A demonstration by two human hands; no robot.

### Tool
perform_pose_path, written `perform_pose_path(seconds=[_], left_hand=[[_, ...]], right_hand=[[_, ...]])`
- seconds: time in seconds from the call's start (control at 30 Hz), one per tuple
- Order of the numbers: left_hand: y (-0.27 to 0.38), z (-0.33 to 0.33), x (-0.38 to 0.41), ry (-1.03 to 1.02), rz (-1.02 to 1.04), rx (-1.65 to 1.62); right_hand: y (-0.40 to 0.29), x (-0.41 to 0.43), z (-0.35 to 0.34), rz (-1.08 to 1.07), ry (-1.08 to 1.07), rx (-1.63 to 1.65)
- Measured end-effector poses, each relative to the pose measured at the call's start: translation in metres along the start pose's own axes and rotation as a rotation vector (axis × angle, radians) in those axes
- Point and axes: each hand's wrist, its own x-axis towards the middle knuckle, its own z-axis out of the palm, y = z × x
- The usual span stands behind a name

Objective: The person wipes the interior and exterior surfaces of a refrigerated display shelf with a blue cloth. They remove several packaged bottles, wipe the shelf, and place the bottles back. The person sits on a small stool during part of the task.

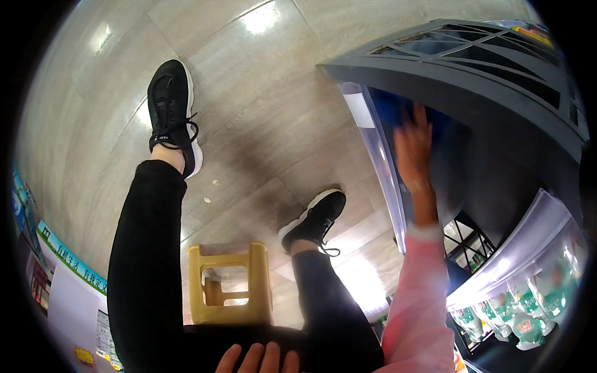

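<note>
My right hand (414, 149), at the end of a pink sleeve (419, 289), reaches onto a dark shelf (485, 172) on the right. It is blurred, its fingers are spread, and a blue thing (392, 109) lies by the fingertips. Whether the fingers touch it cannot be told. Just left of the hand runs a clear plastic shelf-edge strip (378, 158) with a white label. My left hand (261, 359) shows only its fingers at the bottom edge, resting by my black trousers, with nothing seen in them.
A yellow plastic stool (198, 284) stands between my legs. My black shoes (170, 102) rest on the tiled floor. Green-labelled bottles (527, 326) fill a lower right shelf behind another clear strip (517, 242). A grey lattice shelf end (443, 70) juts in at upper right. Signs (70, 256) stand at left.
</note>
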Motion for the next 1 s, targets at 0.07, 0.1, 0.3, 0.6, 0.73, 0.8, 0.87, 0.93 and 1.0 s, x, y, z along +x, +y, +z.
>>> perform_pose_path(seconds=[0.07, 0.1, 0.3, 0.6, 0.73, 0.8, 0.87, 0.93, 1.0], left_hand=[[0.001, 0.0, 0.003, 0.005, 0.014, 0.014], [0.002, 0.001, 0.004, 0.014, 0.016, 0.012], [0.006, 0.003, 0.007, 0.029, -0.018, -0.036], [-0.008, -0.003, -0.004, 0.017, -0.072, -0.024], [-0.013, -0.003, -0.007, 0.005, -0.049, -0.001], [-0.011, -0.003, -0.003, 0.003, -0.028, 0.007], [-0.005, -0.001, 0.001, -0.005, -0.067, 0.0], [-0.002, 0.0, 0.002, -0.001, -0.076, -0.018], [0.0, 0.004, 0.003, 0.021, -0.065, -0.027]], right_hand=[[0.007, 0.048, 0.04, -0.274, 0.242, -0.296], [0.034, 0.065, 0.057, -0.23, 0.185, -0.294], [0.138, 0.053, 0.07, 0.556, -0.043, 0.41], [0.181, -0.28, 0.128, 1.693, -0.148, 0.579], [0.214, -0.191, 0.135, 1.395, 0.113, 0.3], [0.215, -0.109, 0.129, 1.117, 0.193, 0.111], [0.144, -0.033, 0.113, 0.712, 0.068, -0.004], [0.046, 0.038, 0.058, 0.227, -0.02, -0.163], [-0.002, 0.049, 0.051, 0.045, 0.017, -0.165]])
